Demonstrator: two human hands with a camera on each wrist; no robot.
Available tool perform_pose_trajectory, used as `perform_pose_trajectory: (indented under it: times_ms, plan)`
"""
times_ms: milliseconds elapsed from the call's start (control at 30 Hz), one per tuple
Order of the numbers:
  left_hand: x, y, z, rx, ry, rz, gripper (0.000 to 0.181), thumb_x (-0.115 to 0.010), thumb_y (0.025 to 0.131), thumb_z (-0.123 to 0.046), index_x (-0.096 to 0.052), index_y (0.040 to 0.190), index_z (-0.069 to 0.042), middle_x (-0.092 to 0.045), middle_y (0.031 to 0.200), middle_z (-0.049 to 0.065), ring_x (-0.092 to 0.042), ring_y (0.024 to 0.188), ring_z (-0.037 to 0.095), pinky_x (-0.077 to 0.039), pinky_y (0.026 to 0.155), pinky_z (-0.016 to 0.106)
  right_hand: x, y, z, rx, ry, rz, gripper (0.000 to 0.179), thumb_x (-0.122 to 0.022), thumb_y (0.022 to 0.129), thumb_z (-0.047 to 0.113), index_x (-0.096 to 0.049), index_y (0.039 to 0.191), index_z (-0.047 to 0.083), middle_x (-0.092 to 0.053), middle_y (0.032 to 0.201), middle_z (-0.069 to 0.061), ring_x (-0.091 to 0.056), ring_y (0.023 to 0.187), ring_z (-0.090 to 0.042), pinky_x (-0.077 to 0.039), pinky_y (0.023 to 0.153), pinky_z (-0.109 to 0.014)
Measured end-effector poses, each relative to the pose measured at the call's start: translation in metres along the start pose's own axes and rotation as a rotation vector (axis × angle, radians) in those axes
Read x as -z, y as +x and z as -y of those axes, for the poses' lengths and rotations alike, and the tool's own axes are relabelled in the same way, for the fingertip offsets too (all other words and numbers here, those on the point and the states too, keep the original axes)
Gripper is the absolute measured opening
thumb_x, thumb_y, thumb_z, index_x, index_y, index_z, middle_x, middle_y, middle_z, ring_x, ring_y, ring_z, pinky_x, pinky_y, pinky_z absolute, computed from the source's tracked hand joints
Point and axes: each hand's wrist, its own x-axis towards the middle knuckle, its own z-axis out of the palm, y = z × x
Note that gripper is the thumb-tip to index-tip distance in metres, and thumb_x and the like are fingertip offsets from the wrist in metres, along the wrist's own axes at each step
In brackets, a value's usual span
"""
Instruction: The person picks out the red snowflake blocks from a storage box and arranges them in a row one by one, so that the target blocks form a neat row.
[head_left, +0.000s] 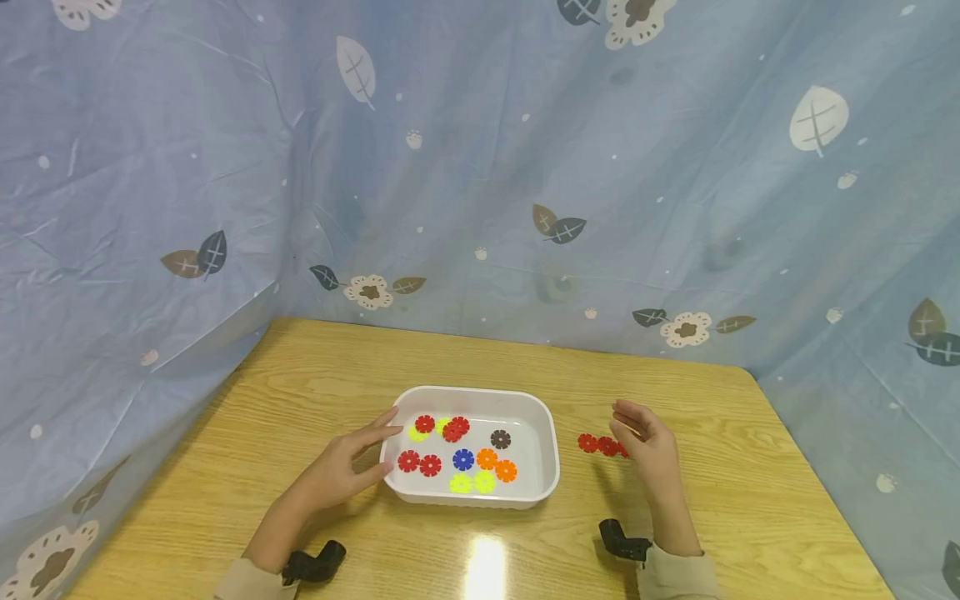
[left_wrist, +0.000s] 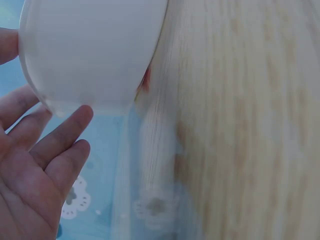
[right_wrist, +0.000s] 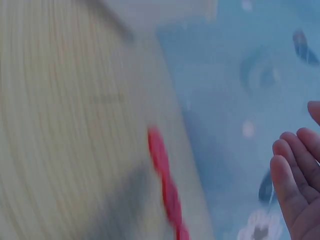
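Note:
My left hand (head_left: 341, 468) spreads its fingers at the left end of a white plastic tray (head_left: 472, 502), thumb and fingertips right at its rim. In the left wrist view, fingers touch the tray's outer wall (left_wrist: 95, 55). Inside lie notched snowflake discs: several red ones (head_left: 430, 465), some yellow (head_left: 484, 482), two orange (head_left: 506, 471), a blue one (head_left: 463, 459) and a dark brown one (head_left: 500, 439). Right of the tray, my right hand (head_left: 654, 458) hovers with relaxed fingers and holds nothing. Below it, a row of joined red discs (head_left: 597, 444) lies on the table, partly hidden by this hand.
The wooden table (head_left: 757, 483) reaches back to a blue patterned cloth (head_left: 465, 167), which hangs behind it and along both sides. Each wrist bears a black camera mount, the left one (head_left: 315, 563) and the right one (head_left: 624, 542).

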Motion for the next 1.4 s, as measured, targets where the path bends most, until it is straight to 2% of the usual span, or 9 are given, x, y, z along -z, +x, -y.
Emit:
perform_pose_trajectory:
  times_ms: [33, 100, 267, 433, 600, 833, 1033, 1167, 1400]
  plan:
    - [0.000, 0.000, 0.000, -0.001, -0.004, 0.001, 0.047, -0.066, 0.089, -0.019, -0.055, 0.133, -0.009, -0.034, 0.152, 0.007, -0.039, 0.135, 0.029, -0.038, 0.105, 0.052, -0.006, 0.000, 0.004, 0.015, 0.028, 0.019, 0.037, -0.061, 0.093, 0.013, -0.055, 0.126, -0.001, -0.060, 0.117, 0.003, -0.056, 0.104, 0.004, -0.047, 0.085, -0.006]
    - [0.001, 0.000, 0.000, -0.003, -0.009, 0.001, 0.047, -0.066, 0.089, -0.019, -0.055, 0.133, -0.008, -0.034, 0.152, 0.008, -0.039, 0.135, 0.030, -0.037, 0.105, 0.052, -0.018, -0.002, 0.011, 0.043, 0.077, 0.061, 0.038, -0.061, 0.092, 0.010, -0.054, 0.126, -0.003, -0.060, 0.120, -0.002, -0.057, 0.107, -0.001, -0.047, 0.087, -0.007]
    - [0.002, 0.001, 0.000, -0.009, 0.009, 0.003, 0.047, -0.066, 0.089, -0.020, -0.055, 0.133, -0.008, -0.035, 0.152, 0.009, -0.040, 0.135, 0.030, -0.038, 0.104, 0.052, -0.048, -0.008, 0.030, 0.067, 0.165, 0.151, 0.040, -0.063, 0.089, 0.004, -0.053, 0.126, -0.007, -0.056, 0.127, -0.024, -0.058, 0.113, -0.016, -0.048, 0.088, -0.011]
    - [0.003, 0.000, 0.000, -0.006, 0.010, 0.002, 0.047, -0.067, 0.088, -0.020, -0.055, 0.132, -0.009, -0.036, 0.152, 0.008, -0.039, 0.135, 0.030, -0.039, 0.104, 0.051, -0.078, -0.012, 0.043, 0.060, 0.256, 0.262, 0.040, -0.065, 0.087, 0.001, -0.054, 0.124, -0.008, -0.055, 0.127, -0.028, -0.055, 0.118, -0.034, -0.048, 0.091, -0.013]
    - [0.003, 0.000, 0.000, 0.001, 0.001, 0.007, 0.047, -0.066, 0.089, -0.019, -0.055, 0.133, -0.009, -0.035, 0.152, 0.008, -0.038, 0.136, 0.030, -0.038, 0.105, 0.052, -0.107, -0.010, 0.051, 0.075, 0.294, 0.379, 0.040, -0.066, 0.086, 0.001, -0.054, 0.123, -0.007, -0.055, 0.127, -0.026, -0.053, 0.119, -0.038, -0.049, 0.096, -0.021]
    - [0.003, 0.000, 0.000, -0.005, 0.004, 0.003, 0.047, -0.066, 0.089, -0.019, -0.055, 0.133, -0.009, -0.035, 0.152, 0.008, -0.038, 0.135, 0.030, -0.039, 0.104, 0.051, -0.142, -0.001, 0.065, 0.047, 0.241, 0.465, 0.041, -0.063, 0.086, -0.002, -0.053, 0.126, -0.007, -0.056, 0.128, -0.025, -0.054, 0.119, -0.036, -0.045, 0.104, -0.040]
    - [0.003, 0.001, 0.000, 0.003, -0.004, 0.007, 0.047, -0.066, 0.089, -0.021, -0.055, 0.133, -0.009, -0.035, 0.152, 0.007, -0.038, 0.136, 0.030, -0.040, 0.103, 0.052, -0.163, 0.003, 0.070, 0.076, 0.187, 0.497, 0.041, -0.063, 0.087, 0.004, -0.054, 0.126, -0.006, -0.058, 0.125, -0.023, -0.056, 0.117, -0.035, -0.050, 0.098, -0.039]
    - [0.001, 0.000, 0.000, 0.012, -0.017, 0.015, 0.047, -0.066, 0.089, -0.020, -0.055, 0.134, -0.010, -0.034, 0.152, 0.006, -0.037, 0.136, 0.030, -0.039, 0.104, 0.053, -0.172, 0.005, 0.073, 0.039, 0.119, 0.518, 0.040, -0.064, 0.088, 0.008, -0.056, 0.125, -0.003, -0.060, 0.124, -0.021, -0.056, 0.116, -0.036, -0.053, 0.094, -0.038]
    - [0.000, 0.001, -0.001, 0.011, -0.017, 0.016, 0.047, -0.065, 0.089, -0.021, -0.055, 0.134, -0.010, -0.034, 0.152, 0.006, -0.037, 0.136, 0.030, -0.039, 0.104, 0.054, -0.184, 0.013, 0.072, -0.028, -0.018, 0.519, 0.034, -0.065, 0.087, 0.006, -0.061, 0.120, 0.003, -0.064, 0.120, -0.012, -0.059, 0.115, -0.029, -0.051, 0.096, -0.040]
